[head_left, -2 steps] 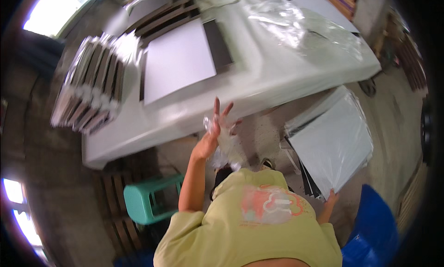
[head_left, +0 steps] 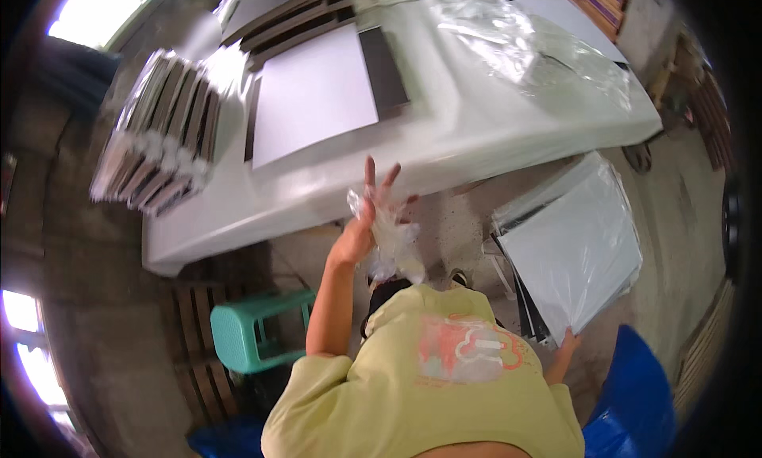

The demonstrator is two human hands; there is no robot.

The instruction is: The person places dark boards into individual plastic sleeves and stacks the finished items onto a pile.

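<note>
A: What do my hands have right now?

B: Your left hand [head_left: 367,220] is raised in front of the white worktop [head_left: 444,152], fingers [head_left: 370,172] spread, with a crumpled clear plastic bag [head_left: 389,240] hanging against the palm; the grip looks loose, more draped than pinched. Your right hand [head_left: 568,344] is low, touching the bottom corner of a wrapped white panel [head_left: 575,248] that leans beside the worktop. I cannot tell whether it is closed on it.

A: How far along am I?

B: I judge midway. A row of wrapped panels [head_left: 155,136] stands at the worktop's left end, and a bare white panel [head_left: 313,97] lies flat there, not yet bagged.
</note>
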